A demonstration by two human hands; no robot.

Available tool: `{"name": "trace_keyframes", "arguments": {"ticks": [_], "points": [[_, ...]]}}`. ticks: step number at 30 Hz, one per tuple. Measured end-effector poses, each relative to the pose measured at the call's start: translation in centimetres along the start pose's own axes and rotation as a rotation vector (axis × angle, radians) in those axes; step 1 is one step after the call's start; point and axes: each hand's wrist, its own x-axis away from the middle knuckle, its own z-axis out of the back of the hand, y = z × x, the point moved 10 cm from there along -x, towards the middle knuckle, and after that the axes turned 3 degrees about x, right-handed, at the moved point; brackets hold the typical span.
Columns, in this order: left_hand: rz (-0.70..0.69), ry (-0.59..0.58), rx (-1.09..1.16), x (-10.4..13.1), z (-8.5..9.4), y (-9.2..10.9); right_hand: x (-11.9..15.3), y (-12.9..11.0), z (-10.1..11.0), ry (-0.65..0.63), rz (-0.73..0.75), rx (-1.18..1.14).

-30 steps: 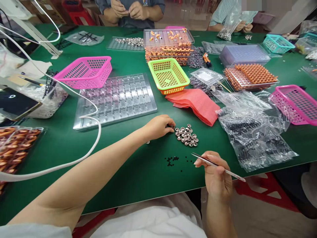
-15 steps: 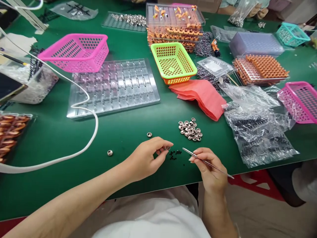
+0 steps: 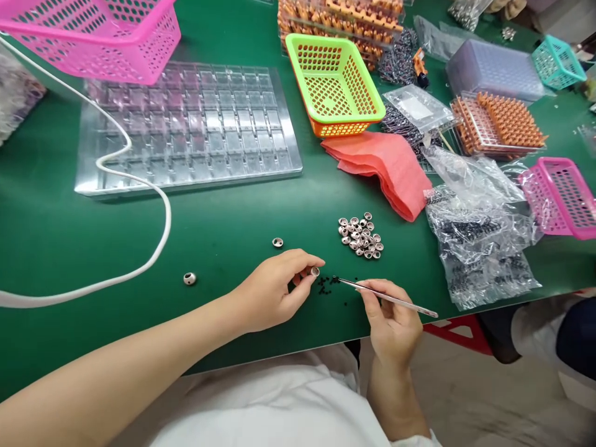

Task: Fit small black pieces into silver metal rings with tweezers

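Well, tweezers point(image 3: 395, 299) at the black bits point(image 3: 321, 283)

The left hand point(image 3: 274, 292) has its fingers closed on a metal bead point(image 3: 315, 272), just beside the bits. I see the right hand point(image 3: 395, 323) gripping the tweezers, tips among them. A pile of beads point(image 3: 361, 237) lies beyond on the green desk point(image 3: 223, 230).

We are in a workshop: our worktop point(image 3: 223, 223) holds a lime basket point(image 3: 347, 118), clear bags point(image 3: 488, 248) of black bits point(image 3: 472, 228), maybe plastic, and many orange parts point(image 3: 514, 121).
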Motion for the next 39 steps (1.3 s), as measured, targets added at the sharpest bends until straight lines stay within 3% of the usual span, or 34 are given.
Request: {"name": "trace_keyframes", "arguments": {"ticks": [5, 10, 26, 34, 39], "points": [[0.08, 0.006, 0.017, 0.1, 0.2, -0.6, -0.2, -1.6, -0.8, -0.03, 0.162, 0.014], [0.101, 0.024, 0.061, 0.0, 0.3, -0.8, 0.1, -2.1, -0.9, -0.052, 0.223, 0.047], [0.046, 0.043, 0.095, -0.1, 0.5, -0.4, 0.2, -2.5, -1.5, -0.093, 0.267, 0.094], [0.007, 0.02, 0.09, 0.1, 0.3, -0.1, 0.4, -3.5, -0.3, 0.031, 0.261, -0.024], [-0.079, 0.002, 0.085, 0.3, 0.1, 0.5, 0.3, -4.5, -1.0, 0.035, 0.288, -0.1]]}}
